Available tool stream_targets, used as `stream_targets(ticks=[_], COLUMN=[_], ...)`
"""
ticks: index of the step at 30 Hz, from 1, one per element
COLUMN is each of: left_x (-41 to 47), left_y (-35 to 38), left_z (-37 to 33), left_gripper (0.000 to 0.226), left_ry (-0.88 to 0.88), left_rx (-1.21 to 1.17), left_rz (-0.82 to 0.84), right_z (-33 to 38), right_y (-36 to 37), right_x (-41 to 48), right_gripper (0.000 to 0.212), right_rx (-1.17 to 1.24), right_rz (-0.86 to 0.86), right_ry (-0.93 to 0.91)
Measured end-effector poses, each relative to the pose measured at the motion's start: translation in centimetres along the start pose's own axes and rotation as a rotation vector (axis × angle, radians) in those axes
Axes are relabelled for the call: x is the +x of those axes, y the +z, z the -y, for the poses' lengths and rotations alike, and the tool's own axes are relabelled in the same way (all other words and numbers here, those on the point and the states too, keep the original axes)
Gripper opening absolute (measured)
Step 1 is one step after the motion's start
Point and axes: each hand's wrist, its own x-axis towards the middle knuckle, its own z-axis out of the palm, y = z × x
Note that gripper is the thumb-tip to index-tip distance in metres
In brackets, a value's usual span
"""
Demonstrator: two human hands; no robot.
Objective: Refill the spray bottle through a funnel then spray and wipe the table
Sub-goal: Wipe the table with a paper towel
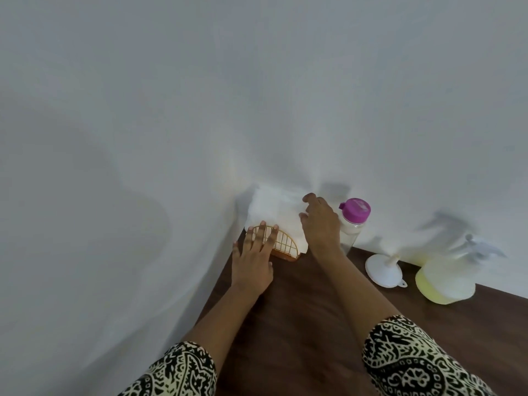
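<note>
Napkin (271,212) stands upright in holder (285,244); right hand (320,224) pinches its right edge, left hand (253,261) flat, fingers spread, braces holder, so pull up.

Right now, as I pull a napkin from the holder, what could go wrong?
Your right hand grips the napkins right beside the purple-capped bottle; pulling back, your wrist could knock it over. The holder sits near the corner of the table; if your left hand eases off, it might slide or tip.
</note>
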Motion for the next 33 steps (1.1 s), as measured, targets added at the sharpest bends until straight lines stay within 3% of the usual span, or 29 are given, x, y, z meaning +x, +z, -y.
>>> stream_targets(ticks=[7, 12, 14, 17, 24, 29, 33], left_x=[0.0, 0.0, 0.1, 0.1, 0.1, 0.0, -0.1], left_y=[0.1, 0.3, 0.4, 0.5, 0.3, 0.1, 0.0], left_z=[-0.6, -0.8, -0.9, -1.0, -1.3, -1.2, -1.1], left_gripper=[0.091, 0.095, 0.096, 0.098, 0.098, 0.098, 0.098], left_ry=[-0.006, -0.012, -0.017, -0.028, -0.038, -0.036, -0.032], left_rx=[-0.035, -0.05, -0.059, -0.061, -0.069, -0.067, -0.065], left_rz=[-0.006, -0.02, -0.019, -0.011, 0.016, 0.027, 0.039], right_z=[-0.6, -1.1, -1.2, -1.4, -1.7, -2.0, -1.9], right_y=[0.5, 0.3, -0.4, -0.7, -1.1, -1.0, -0.4], right_x=[-1.3, -2.0, -2.3, -2.7, -2.7, -2.2, -2.6], right_gripper=[0.012, 0.013, 0.023, 0.046, 0.054, 0.037, 0.023], right_rx=[-0.069, -0.198, -0.183, -0.224, -0.167, -0.248, -0.309], right_rz=[-0.084, -0.26, -0.306, -0.242, -0.164, -0.2, -0.04], right_ry=[-0.048, -0.241, -0.385, -0.587, -0.529, -0.578, -0.606])
